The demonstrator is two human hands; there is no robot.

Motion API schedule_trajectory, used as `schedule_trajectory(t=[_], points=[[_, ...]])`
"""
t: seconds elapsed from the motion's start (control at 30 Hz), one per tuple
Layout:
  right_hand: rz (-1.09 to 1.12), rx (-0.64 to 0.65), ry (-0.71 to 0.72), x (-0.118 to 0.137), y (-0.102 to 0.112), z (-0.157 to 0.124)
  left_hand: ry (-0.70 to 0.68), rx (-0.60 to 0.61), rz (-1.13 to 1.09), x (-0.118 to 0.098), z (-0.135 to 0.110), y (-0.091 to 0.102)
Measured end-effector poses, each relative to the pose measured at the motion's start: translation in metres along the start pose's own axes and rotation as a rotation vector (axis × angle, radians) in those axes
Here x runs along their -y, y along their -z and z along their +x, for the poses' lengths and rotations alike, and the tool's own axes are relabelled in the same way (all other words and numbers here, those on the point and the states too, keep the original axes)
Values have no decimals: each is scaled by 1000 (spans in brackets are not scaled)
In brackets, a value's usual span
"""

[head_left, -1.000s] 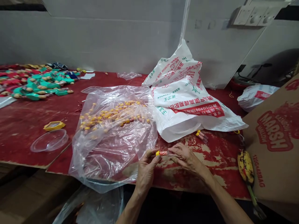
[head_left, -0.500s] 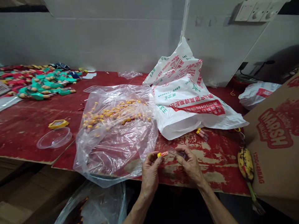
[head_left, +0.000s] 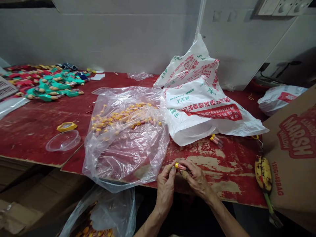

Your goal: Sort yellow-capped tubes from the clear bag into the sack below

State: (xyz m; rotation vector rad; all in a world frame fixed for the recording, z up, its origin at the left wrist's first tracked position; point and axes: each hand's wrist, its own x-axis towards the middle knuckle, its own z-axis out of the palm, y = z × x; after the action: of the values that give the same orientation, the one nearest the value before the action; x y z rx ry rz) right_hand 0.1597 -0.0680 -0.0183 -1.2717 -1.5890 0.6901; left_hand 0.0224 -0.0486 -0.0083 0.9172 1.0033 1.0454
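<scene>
Over the front edge of the red table, my left hand pinches the yellow cap end of a small clear tube with a red-and-white label. From the other side my right hand closes its fingers round the tube's far end, which they partly hide. Beside my left hand lies a large clear plastic bag, holding many small yellow-capped tubes. A few more yellow-capped tubes rest beyond my right hand, by the front of a white printed sack.
Left on the table are a clear plastic lid, a yellow-framed piece and a pile of green and red figures. A banana is beside a cardboard box on the right. Below the edge hangs another plastic bag.
My hands have come closer together, and the tube's clear far portion, visible before, is now mostly covered by my right fingers. The whole view has shifted slightly.
</scene>
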Motion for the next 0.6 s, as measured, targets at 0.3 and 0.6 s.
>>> schedule_trajectory(t=[0.3, 0.6], points=[[-312, -116, 87, -22, -9, -8, -305, 103, 434, -12, 20, 4], [-1208, -323, 104, -106, 86, 12, -495, -531, 938, -52, 157, 97]])
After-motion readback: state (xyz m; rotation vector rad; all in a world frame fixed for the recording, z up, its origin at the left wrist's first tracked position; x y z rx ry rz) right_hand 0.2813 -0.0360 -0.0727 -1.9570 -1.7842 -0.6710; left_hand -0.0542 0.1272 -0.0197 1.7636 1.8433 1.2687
